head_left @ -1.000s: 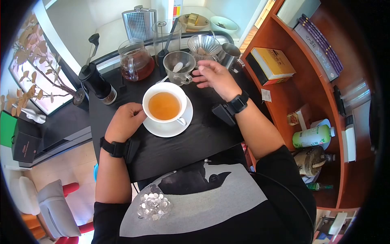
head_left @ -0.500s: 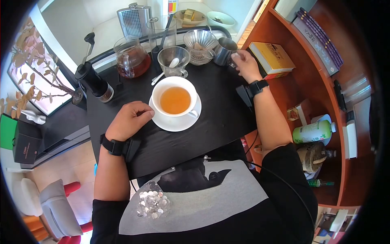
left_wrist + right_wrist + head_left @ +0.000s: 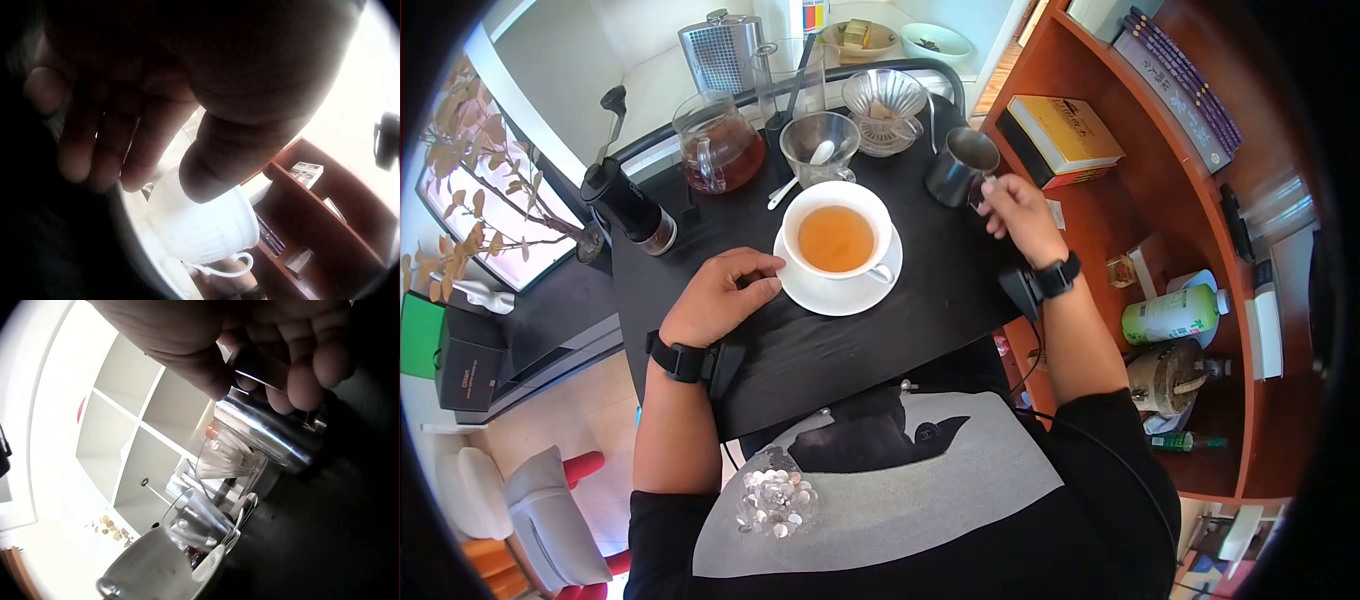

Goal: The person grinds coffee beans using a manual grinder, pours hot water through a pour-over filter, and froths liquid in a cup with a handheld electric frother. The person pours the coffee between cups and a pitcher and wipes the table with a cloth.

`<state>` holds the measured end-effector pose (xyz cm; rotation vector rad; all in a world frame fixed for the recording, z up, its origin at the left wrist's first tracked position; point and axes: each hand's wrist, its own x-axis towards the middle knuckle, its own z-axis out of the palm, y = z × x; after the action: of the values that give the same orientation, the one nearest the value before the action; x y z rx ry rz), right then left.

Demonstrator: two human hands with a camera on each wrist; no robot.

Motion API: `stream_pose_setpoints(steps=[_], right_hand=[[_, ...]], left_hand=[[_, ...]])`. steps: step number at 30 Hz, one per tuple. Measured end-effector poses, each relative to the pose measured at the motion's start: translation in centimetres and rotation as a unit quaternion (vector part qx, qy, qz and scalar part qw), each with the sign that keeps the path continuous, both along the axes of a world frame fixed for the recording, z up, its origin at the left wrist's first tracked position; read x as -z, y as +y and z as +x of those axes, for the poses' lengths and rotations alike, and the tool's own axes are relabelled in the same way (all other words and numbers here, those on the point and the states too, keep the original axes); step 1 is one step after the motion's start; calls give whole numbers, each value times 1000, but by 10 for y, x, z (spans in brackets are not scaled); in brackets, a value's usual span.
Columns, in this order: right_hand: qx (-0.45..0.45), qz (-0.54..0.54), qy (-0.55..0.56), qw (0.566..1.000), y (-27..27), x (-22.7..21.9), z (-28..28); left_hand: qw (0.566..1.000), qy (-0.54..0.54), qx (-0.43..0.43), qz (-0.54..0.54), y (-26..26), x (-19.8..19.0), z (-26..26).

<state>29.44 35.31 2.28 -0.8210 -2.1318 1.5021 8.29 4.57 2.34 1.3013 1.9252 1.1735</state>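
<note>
In the head view, your right hand (image 3: 1022, 215) is at the right edge of the black tabletop (image 3: 840, 360), toward the far right corner, its fingers curled on the handle of a stainless-steel milk pitcher (image 3: 953, 182). The pitcher stands upright. Your left hand (image 3: 722, 297) is over the tabletop, left of a white saucer (image 3: 830, 302); its thumb and index finger are a narrow gap apart, their tips right by the saucer's rim. On that saucer sits a white teacup (image 3: 837, 225) of amber liquid, handle toward the near right corner. Toward the far edge you have a glass cup (image 3: 805, 150), a ribbed glass dripper (image 3: 887, 100) and a glass pot (image 3: 718, 155) of reddish-brown liquid. A black hand grinder (image 3: 626, 205) stands by the left edge.

In your left wrist view, the fingers stretch out side by side and the thumb stands apart, passing in front of the teacup; you cannot tell whether they touch the saucer. A reddish-brown bookcase (image 3: 365, 222) shows beyond.

In your right wrist view, the fingers and thumb close round the pitcher's handle, with its shiny body just past them. The teacup is well apart from the pitcher, and a white shelf unit (image 3: 120, 406) rises behind.
</note>
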Motion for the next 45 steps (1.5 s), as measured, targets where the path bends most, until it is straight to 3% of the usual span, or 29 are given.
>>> stream_pose_setpoints(steps=[8,13,15,17,18,19,21,25,27,31,33,35,37,42,45], right_hand=[[-73,-56,6,996,-45,0,35],[-111,-75,13,991,-51,-6,37],[-118,-69,32,990,-45,-3,40],[-84,-71,57,992,-35,1,46],[-74,-85,75,991,-31,4,49],[-81,-89,77,990,-28,8,52],[-50,-154,95,982,-22,17,57],[-45,-189,138,971,-17,31,62],[-51,-206,152,965,-15,34,64],[-73,-221,201,952,-11,38,68],[-78,-224,209,949,-11,38,70],[-92,-217,210,949,-9,38,69],[-97,-226,218,944,-8,39,69],[-93,-220,235,942,-10,41,72],[-97,-195,231,948,-11,43,72]], left_hand=[[999,1,-9,-31,1,6,-4],[982,-159,-102,-14,2,7,-9],[980,-161,-119,-8,0,4,-9],[978,-133,-133,87,5,0,1],[981,-134,-97,101,7,-2,3],[986,-71,-98,112,10,-6,9],[988,47,-92,115,17,-20,29],[977,143,-118,105,29,-18,55],[956,181,-207,106,31,-18,67],[938,180,-260,140,19,-10,82],[973,-113,-153,128,16,-13,90],[979,-135,-134,72,24,-24,102],[958,-276,-56,-48,36,-33,108],[937,-343,-60,-35,47,-17,114],[893,-449,-25,-3,49,-4,114]])
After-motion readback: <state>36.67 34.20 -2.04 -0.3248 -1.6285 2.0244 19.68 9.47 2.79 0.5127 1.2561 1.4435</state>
